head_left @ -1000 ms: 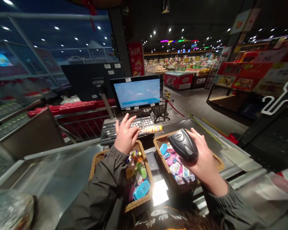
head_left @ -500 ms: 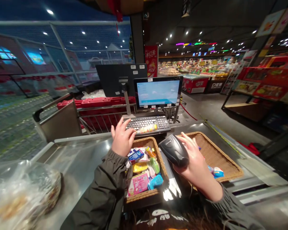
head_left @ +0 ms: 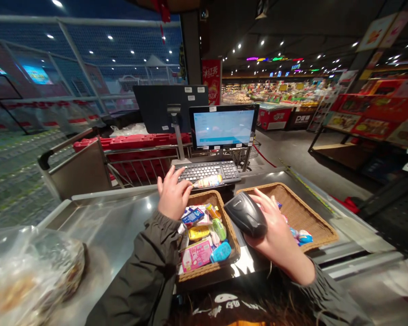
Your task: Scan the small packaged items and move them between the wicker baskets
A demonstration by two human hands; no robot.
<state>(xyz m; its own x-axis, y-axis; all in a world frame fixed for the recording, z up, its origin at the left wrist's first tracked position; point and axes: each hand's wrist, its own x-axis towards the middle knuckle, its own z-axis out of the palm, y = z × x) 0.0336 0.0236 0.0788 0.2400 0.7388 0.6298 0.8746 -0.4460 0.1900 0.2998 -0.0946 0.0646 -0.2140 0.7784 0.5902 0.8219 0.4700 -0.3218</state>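
Observation:
My left hand (head_left: 173, 194) is over the left side of the black keyboard (head_left: 221, 168). Its thumb and a finger pinch the end of a small, clear-wrapped packet with yellow and red colours (head_left: 209, 181), held across the keyboard's front edge. The other fingers spread upward. In my right hand (head_left: 275, 231) is a black handheld barcode scanner (head_left: 246, 213), its head pointing left. Between the hands sits a wicker basket (head_left: 229, 222) of small colourful packages, including a pink pack (head_left: 196, 256) and a blue one (head_left: 221, 251). A second wicker basket (head_left: 313, 215) lies beyond my right hand, with a few packages partly hidden.
A lit monitor (head_left: 224, 129) stands behind the keyboard, beside a second screen turned away (head_left: 170, 108). On the metal counter (head_left: 122, 213), a clear plastic bag (head_left: 30, 271) lies at the left. Carts with red parts (head_left: 122, 142) stand beyond.
The view has shifted slightly, so the keyboard and baskets appear a little higher. Both hands keep their pose, and the packet stays at my left fingertips.

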